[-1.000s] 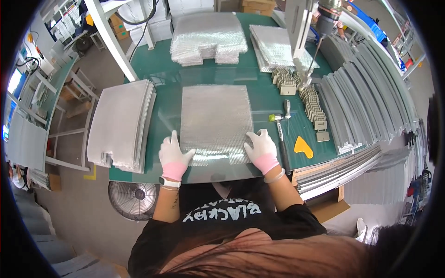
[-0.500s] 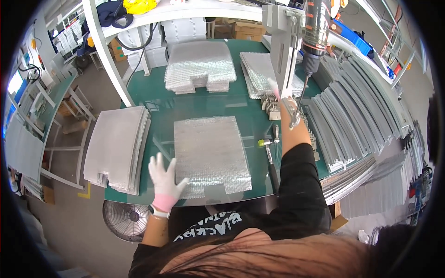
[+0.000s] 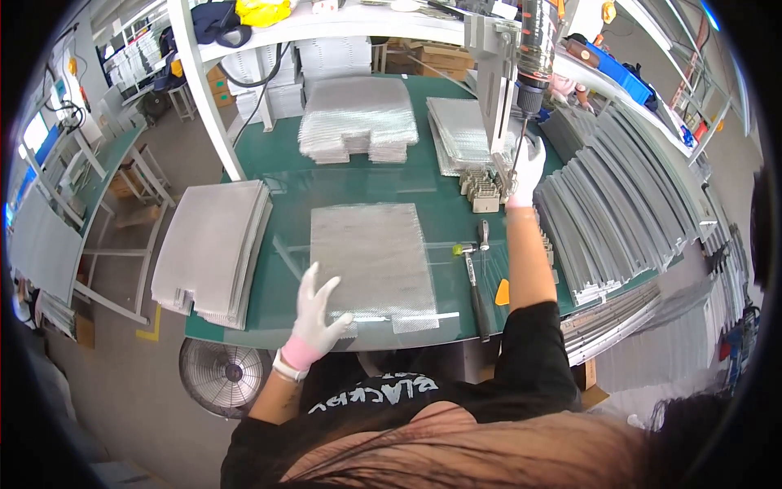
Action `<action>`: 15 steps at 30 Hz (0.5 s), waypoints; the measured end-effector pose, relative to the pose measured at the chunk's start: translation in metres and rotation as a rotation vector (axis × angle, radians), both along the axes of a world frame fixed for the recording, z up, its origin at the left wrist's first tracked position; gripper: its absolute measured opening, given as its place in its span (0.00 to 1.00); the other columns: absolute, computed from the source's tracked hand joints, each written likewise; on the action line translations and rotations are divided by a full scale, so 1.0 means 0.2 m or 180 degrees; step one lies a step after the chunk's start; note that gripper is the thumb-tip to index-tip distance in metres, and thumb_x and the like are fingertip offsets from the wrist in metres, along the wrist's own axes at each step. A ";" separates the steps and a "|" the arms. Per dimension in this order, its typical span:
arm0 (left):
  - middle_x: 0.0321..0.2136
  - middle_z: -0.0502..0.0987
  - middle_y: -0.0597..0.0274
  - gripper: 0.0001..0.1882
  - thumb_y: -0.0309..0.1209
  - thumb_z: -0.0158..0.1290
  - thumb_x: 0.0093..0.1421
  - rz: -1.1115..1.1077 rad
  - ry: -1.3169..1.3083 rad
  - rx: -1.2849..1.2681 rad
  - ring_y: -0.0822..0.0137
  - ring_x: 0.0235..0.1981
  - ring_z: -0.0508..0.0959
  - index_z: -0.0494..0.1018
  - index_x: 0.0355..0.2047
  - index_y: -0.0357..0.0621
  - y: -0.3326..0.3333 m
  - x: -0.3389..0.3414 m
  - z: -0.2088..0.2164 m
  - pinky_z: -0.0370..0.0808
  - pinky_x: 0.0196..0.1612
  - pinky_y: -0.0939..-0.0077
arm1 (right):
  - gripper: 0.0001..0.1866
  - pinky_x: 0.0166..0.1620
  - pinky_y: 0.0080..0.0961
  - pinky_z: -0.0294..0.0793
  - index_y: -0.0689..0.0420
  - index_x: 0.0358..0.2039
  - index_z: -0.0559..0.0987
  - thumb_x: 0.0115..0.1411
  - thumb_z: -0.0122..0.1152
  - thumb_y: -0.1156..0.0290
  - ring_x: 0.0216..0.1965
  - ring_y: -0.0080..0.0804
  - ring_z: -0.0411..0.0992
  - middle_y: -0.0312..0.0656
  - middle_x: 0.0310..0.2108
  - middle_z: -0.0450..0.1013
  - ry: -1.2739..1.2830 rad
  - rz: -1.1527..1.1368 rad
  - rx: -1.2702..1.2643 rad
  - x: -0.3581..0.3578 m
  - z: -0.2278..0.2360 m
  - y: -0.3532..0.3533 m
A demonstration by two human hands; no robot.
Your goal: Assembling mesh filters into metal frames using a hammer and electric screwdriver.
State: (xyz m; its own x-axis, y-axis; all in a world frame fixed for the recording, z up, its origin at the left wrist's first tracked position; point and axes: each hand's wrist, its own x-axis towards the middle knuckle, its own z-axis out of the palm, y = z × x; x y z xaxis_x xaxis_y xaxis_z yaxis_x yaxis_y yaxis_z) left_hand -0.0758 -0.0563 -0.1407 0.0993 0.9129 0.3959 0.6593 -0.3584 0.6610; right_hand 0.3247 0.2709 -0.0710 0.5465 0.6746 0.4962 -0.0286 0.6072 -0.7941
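Observation:
A silvery mesh panel (image 3: 371, 257) with a notched near edge lies on the green tabletop in front of me. My left hand (image 3: 316, 316), in a white and pink glove, is over its near left corner, with fingers spread and nothing in them. My right hand (image 3: 528, 173), also gloved, reaches far right behind the hanging power screwdriver (image 3: 533, 61) and its upright stand. Its fingers look stretched out, though the stand and bit partly cover them. Close to that hand stand rows of small metal brackets (image 3: 482, 191).
Mesh panel stacks stand at the back (image 3: 358, 122), back right (image 3: 460, 134) and left (image 3: 210, 244). Grey metal frames (image 3: 627, 196) line the right. A hammer (image 3: 476, 297), a screwdriver (image 3: 484, 235) and an orange piece (image 3: 503, 292) lie right of the panel. A fan (image 3: 224, 376) stands below the table.
My right hand has moved right, from the bracket rows to behind the screwdriver bit. My left hand has shifted right, onto the panel's corner. The orange piece has come into view beside my right arm.

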 end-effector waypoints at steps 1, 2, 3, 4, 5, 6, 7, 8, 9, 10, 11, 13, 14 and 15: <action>0.68 0.48 0.35 0.37 0.34 0.64 0.52 -0.0256 -0.0280 -0.0072 0.39 0.70 0.49 0.64 0.61 0.41 0.01 0.03 0.00 0.50 0.70 0.50 | 0.37 0.59 0.34 0.68 0.68 0.65 0.58 0.60 0.65 0.73 0.52 0.38 0.70 0.51 0.59 0.65 0.0065 0.0313 0.0405 -0.12 -0.03 -0.15; 0.69 0.49 0.40 0.34 0.32 0.60 0.57 -0.0307 -0.0476 -0.0405 0.44 0.71 0.51 0.62 0.63 0.40 -0.01 0.06 0.02 0.50 0.71 0.52 | 0.39 0.62 0.36 0.66 0.68 0.66 0.54 0.58 0.63 0.78 0.56 0.41 0.68 0.51 0.62 0.61 -0.0306 0.0444 0.0248 -0.34 0.02 -0.38; 0.69 0.49 0.40 0.34 0.32 0.60 0.57 -0.0210 -0.0499 -0.0449 0.44 0.71 0.51 0.62 0.63 0.40 0.00 0.11 0.01 0.50 0.71 0.52 | 0.42 0.64 0.39 0.63 0.67 0.68 0.51 0.55 0.60 0.84 0.60 0.43 0.65 0.52 0.65 0.57 -0.0697 0.0517 0.0113 -0.51 0.06 -0.64; 0.69 0.51 0.42 0.33 0.31 0.56 0.61 -0.0704 -0.2188 -0.0704 0.47 0.70 0.54 0.59 0.65 0.39 0.03 0.19 -0.01 0.52 0.71 0.53 | 0.47 0.69 0.42 0.57 0.67 0.68 0.48 0.48 0.57 0.87 0.67 0.46 0.57 0.54 0.67 0.54 -0.0576 0.0721 0.0348 -0.58 -0.06 -0.74; 0.68 0.54 0.45 0.31 0.29 0.51 0.65 -0.1217 -0.3880 -0.0949 0.50 0.69 0.57 0.57 0.66 0.37 0.06 0.26 -0.02 0.53 0.71 0.55 | 0.51 0.71 0.46 0.51 0.68 0.68 0.49 0.44 0.62 0.81 0.69 0.49 0.52 0.56 0.66 0.54 -0.0974 0.0790 0.0756 -0.65 -0.20 -0.88; 0.68 0.54 0.45 0.31 0.29 0.51 0.65 -0.1189 -0.3876 -0.0971 0.50 0.69 0.57 0.57 0.66 0.37 0.05 0.34 -0.01 0.53 0.71 0.55 | 0.55 0.70 0.48 0.51 0.68 0.67 0.51 0.41 0.71 0.69 0.70 0.50 0.51 0.56 0.66 0.55 -0.1357 0.0840 0.0989 -0.72 -0.32 -1.02; 0.66 0.58 0.47 0.29 0.27 0.48 0.67 -0.0747 -0.4346 -0.0434 0.53 0.66 0.62 0.56 0.66 0.36 0.05 0.42 0.02 0.58 0.69 0.57 | 0.59 0.70 0.50 0.49 0.68 0.66 0.55 0.37 0.76 0.58 0.69 0.54 0.52 0.56 0.66 0.54 -0.2028 0.0623 0.0767 -0.79 -0.37 -1.19; 0.63 0.63 0.48 0.26 0.24 0.45 0.68 -0.0291 -0.4765 0.0115 0.55 0.63 0.67 0.56 0.66 0.35 0.05 0.44 0.05 0.63 0.67 0.59 | 0.60 0.69 0.57 0.47 0.63 0.66 0.59 0.35 0.79 0.54 0.69 0.62 0.49 0.58 0.66 0.54 -0.2788 0.0528 0.0394 -0.85 -0.35 -1.38; 0.63 0.63 0.48 0.26 0.24 0.45 0.68 -0.0272 -0.4737 0.0079 0.55 0.63 0.67 0.56 0.66 0.35 0.04 0.42 0.07 0.63 0.67 0.59 | 0.58 0.68 0.66 0.42 0.58 0.65 0.62 0.34 0.80 0.52 0.69 0.71 0.43 0.61 0.67 0.51 -0.3219 0.0783 0.0056 -0.87 -0.37 -1.49; 0.60 0.66 0.48 0.25 0.22 0.44 0.68 0.0182 -0.4270 0.0307 0.57 0.58 0.71 0.57 0.65 0.35 0.03 0.38 0.08 0.68 0.64 0.61 | 0.56 0.67 0.69 0.40 0.57 0.65 0.64 0.35 0.79 0.52 0.69 0.72 0.42 0.62 0.68 0.50 -0.3363 0.0601 0.0048 -0.85 -0.33 -1.55; 0.57 0.69 0.48 0.24 0.20 0.42 0.68 0.0598 -0.3798 0.0506 0.59 0.54 0.75 0.58 0.64 0.35 0.02 0.34 0.10 0.72 0.61 0.64 | 0.54 0.66 0.72 0.39 0.56 0.64 0.66 0.35 0.79 0.53 0.69 0.74 0.41 0.63 0.68 0.49 -0.3523 0.0399 0.0030 -0.80 -0.28 -1.60; 0.50 0.75 0.48 0.25 0.19 0.43 0.67 0.0636 -0.3760 0.0143 0.63 0.44 0.79 0.58 0.64 0.36 -0.02 0.15 0.05 0.79 0.50 0.68 | 0.49 0.66 0.71 0.36 0.57 0.64 0.67 0.41 0.76 0.56 0.69 0.73 0.41 0.64 0.68 0.49 -0.3618 -0.0399 -0.0345 -0.67 -0.17 -1.56; 0.49 0.75 0.48 0.27 0.20 0.44 0.67 0.0373 -0.3768 -0.0242 0.64 0.43 0.79 0.56 0.66 0.36 -0.05 0.07 0.05 0.78 0.48 0.70 | 0.45 0.67 0.62 0.45 0.57 0.65 0.64 0.47 0.72 0.62 0.67 0.68 0.49 0.64 0.65 0.55 -0.3692 -0.0393 -0.0696 -0.61 -0.13 -1.52; 0.48 0.76 0.49 0.29 0.20 0.45 0.66 0.0100 -0.3801 -0.0617 0.65 0.43 0.79 0.54 0.67 0.36 -0.07 0.01 0.07 0.78 0.47 0.71 | 0.44 0.56 0.45 0.68 0.58 0.68 0.61 0.51 0.69 0.65 0.52 0.56 0.70 0.60 0.51 0.71 -0.3336 0.0110 -0.0648 -0.55 -0.14 -1.46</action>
State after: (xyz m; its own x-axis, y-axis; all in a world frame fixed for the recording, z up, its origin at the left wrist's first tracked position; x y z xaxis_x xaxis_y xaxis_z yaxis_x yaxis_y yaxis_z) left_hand -0.0732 -0.0698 -0.1267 -0.2588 0.9627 0.0793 -0.3965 -0.1807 0.9001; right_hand 0.2141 -0.0201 -0.0992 -0.1084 0.8048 0.5835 0.7127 0.4722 -0.5188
